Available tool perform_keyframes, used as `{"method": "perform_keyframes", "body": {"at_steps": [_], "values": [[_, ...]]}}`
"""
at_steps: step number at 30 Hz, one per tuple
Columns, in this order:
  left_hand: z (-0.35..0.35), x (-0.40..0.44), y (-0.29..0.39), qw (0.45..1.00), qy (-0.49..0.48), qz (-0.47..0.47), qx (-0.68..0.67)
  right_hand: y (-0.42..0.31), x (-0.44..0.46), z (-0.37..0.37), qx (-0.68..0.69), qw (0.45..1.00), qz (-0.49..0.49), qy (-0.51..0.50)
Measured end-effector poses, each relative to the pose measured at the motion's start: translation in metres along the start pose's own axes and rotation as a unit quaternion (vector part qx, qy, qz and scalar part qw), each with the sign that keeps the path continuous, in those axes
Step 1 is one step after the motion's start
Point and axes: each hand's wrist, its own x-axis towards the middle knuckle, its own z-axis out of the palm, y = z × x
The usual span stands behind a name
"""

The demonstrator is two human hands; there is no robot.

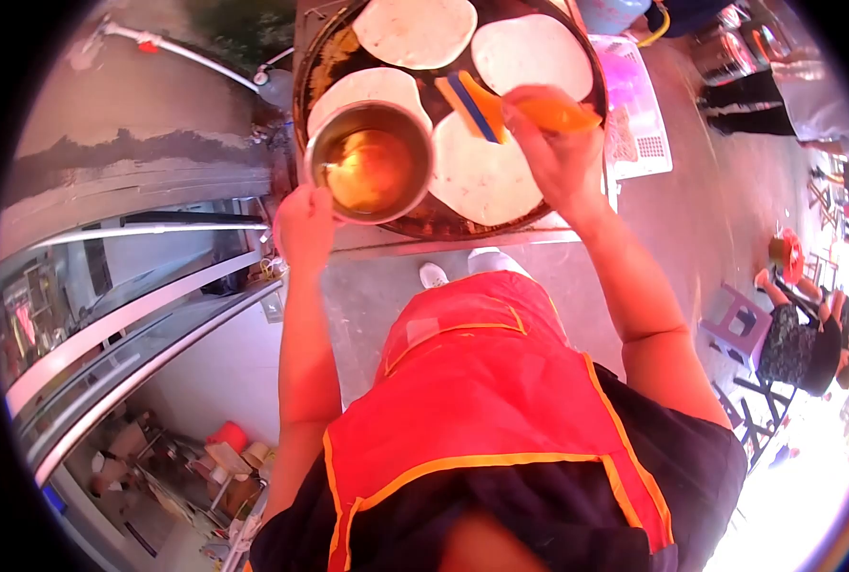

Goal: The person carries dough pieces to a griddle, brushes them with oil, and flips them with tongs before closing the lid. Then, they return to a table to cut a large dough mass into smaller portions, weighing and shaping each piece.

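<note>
A large round dark griddle holds several pale flat dough rounds, one of them below the brush. My left hand grips the near left rim of a metal pot with yellowish liquid in it. The pot is over the griddle's left side and partly covers a dough round. In my right hand is an orange-handled brush, its bristle end pointing left above the dough. The fingers wrap round its handle.
A pink and white plastic basket stands right of the griddle. Glass panels and metal rails run along the left. Farther right are a purple stool, a seated person and a standing person.
</note>
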Motion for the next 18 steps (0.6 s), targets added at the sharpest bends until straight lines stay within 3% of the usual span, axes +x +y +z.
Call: {"method": "perform_keyframes", "body": {"at_steps": [1,5,8,9,11,13,16,18], "values": [[0.008,0.004,0.005,1.000,-0.010,-0.010,-0.015,-0.009,0.011,0.006,0.068,0.995,0.066,-0.012],[0.032,0.020,0.025,0.998,-0.046,-0.005,-0.041,0.017,0.019,0.049,-0.099,0.987,0.055,-0.118],[0.051,0.031,0.034,0.996,-0.047,-0.001,-0.076,0.050,0.023,0.048,-0.098,0.975,0.143,-0.142],[0.054,0.035,0.037,0.995,-0.053,-0.008,-0.087,0.062,0.027,0.035,-0.096,0.979,0.122,-0.131],[0.060,0.043,0.032,0.993,-0.054,-0.021,-0.107,0.080,0.035,0.006,0.173,0.958,0.226,-0.031],[0.065,0.052,0.026,0.989,-0.053,-0.037,-0.131,0.087,0.045,-0.032,0.264,0.929,0.254,0.058],[0.060,0.057,0.024,0.998,-0.019,-0.023,-0.055,0.152,0.054,-0.064,0.259,0.911,0.308,0.094],[0.055,0.057,0.023,0.998,-0.006,-0.041,-0.043,0.226,0.050,-0.090,0.140,0.948,0.277,0.067]]}}
